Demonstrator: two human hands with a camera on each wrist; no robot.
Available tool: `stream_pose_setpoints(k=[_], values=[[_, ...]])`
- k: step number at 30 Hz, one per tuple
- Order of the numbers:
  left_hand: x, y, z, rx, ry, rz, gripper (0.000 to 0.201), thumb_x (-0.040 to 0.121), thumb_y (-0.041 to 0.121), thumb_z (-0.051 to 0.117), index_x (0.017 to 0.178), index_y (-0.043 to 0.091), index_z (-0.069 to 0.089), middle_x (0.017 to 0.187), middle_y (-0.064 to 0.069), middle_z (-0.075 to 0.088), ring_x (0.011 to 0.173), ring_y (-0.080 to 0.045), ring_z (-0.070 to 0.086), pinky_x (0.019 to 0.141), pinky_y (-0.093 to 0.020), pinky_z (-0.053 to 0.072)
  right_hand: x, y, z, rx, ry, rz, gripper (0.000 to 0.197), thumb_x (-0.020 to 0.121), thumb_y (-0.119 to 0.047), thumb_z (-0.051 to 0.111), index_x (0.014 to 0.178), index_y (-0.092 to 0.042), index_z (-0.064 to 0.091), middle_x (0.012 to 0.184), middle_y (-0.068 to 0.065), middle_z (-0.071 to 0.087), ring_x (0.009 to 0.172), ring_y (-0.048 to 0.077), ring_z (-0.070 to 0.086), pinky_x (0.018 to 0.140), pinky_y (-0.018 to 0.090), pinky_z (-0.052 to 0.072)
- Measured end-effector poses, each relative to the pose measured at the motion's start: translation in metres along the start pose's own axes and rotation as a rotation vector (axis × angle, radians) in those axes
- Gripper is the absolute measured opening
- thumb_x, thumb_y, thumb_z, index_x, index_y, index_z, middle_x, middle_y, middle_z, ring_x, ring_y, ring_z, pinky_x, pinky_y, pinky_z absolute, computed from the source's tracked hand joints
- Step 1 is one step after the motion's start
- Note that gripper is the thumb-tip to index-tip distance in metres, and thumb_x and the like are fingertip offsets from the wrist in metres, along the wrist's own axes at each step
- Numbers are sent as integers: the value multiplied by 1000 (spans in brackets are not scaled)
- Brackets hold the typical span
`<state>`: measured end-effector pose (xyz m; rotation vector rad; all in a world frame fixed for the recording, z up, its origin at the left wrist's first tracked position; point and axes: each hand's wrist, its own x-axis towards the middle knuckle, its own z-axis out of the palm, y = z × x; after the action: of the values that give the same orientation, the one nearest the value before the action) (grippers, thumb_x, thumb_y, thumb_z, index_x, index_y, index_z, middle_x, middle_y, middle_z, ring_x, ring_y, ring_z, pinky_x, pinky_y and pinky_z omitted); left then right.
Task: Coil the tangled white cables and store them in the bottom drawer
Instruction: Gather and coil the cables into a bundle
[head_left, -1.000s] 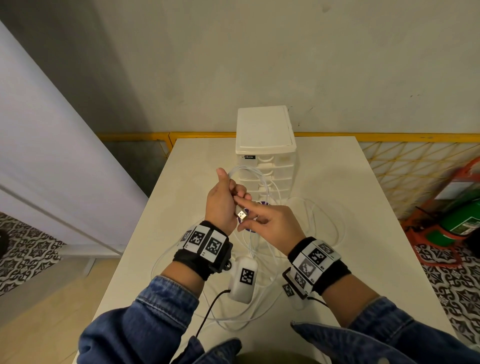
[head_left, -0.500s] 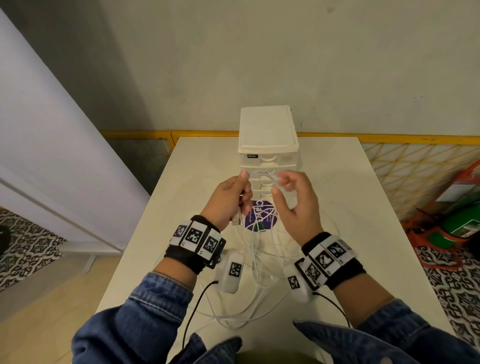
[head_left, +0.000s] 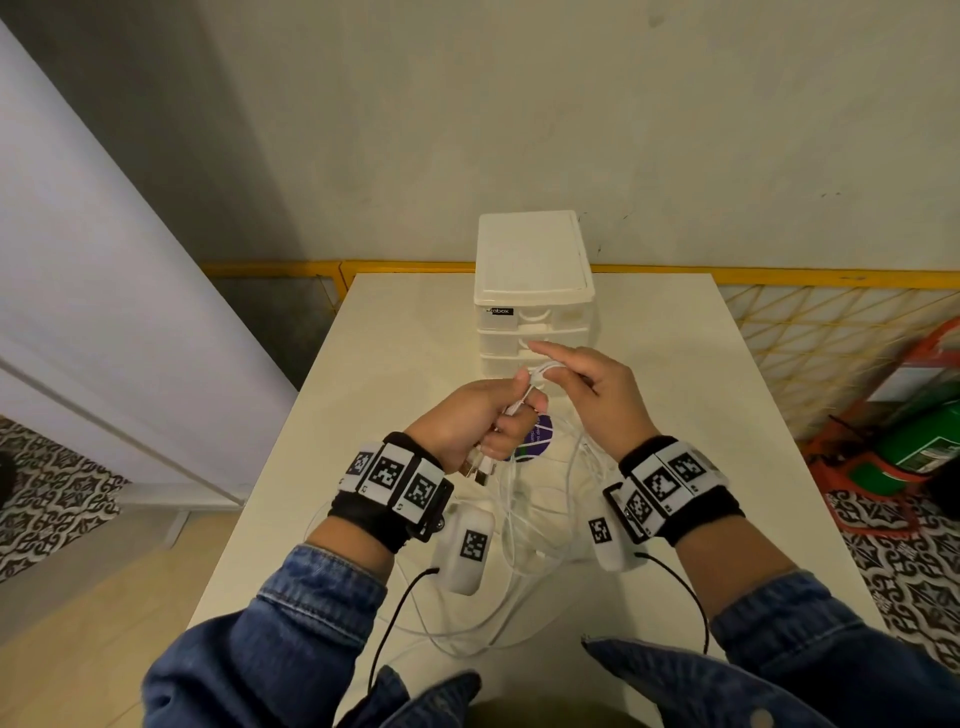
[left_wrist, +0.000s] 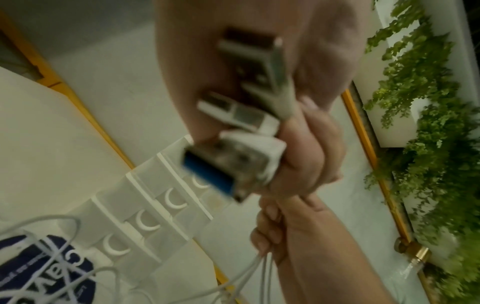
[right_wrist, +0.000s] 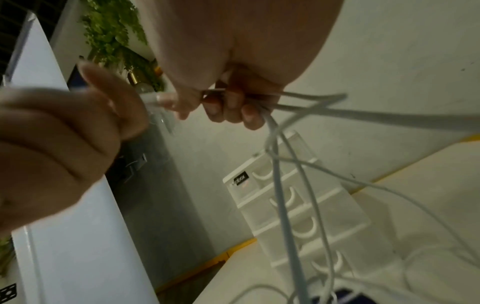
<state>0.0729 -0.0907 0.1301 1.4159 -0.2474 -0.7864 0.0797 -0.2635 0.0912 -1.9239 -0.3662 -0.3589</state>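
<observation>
At the centre of the head view, my left hand (head_left: 470, 415) grips the white cables (head_left: 524, 519) by their plugs; my right hand (head_left: 592, 395) pinches their strands, which trail down the frame across the table (head_left: 395, 353), below the drawer unit (head_left: 535, 291).

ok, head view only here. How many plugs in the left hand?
Observer: Three plugs, bunched in the left hand; left wrist view shows them clearly.
Operator: All the same?
Observer: No. The lowest plug has a blue insert.
Operator: Right hand actually gripping?
Observer: Yes. In the right wrist view the right hand has fingers curled round several cables.
Operator: Bottom drawer? Hands block it.
Observer: Bottom drawer looks shut, flush with the ones above.
</observation>
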Motion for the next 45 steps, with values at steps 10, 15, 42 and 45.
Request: stream_pose_setpoints(k=[10,15,42,45], values=[[-1,12,25,-144,-111,50,50,99,42,27,55,23,41,42,10,27,33,-4,18,37,-17,13,-16,-5,18,353,46,232,25,95,-4,45,108,-12,64,70,-17,66,62,-5,58,62,9,44],[1,37,21,-412,-95,250,44,101,38,19,66,17,36,42,12,31,37,-9,11,35,-17,16,-31,-2,35,266,-27,382,39,97,-22,44,64,-36,58,47,-6,40,38,2,34,45,23,31],[10,49,-38,-81,727,710,36,102,26,26,72,16,43,60,3,36,53,-10,32,53,-24,29,-38,-8,35,-48,-409,252,17,86,-41,59,92,-32,72,92,-5,75,88,8,68,87,33,53],[15,38,-38,123,757,633,33,101,22,31,72,17,44,62,2,38,55,-9,35,55,-22,32,-38,-18,36,-51,-478,219,18,80,-40,68,92,-29,75,85,-10,75,80,3,67,79,30,53]])
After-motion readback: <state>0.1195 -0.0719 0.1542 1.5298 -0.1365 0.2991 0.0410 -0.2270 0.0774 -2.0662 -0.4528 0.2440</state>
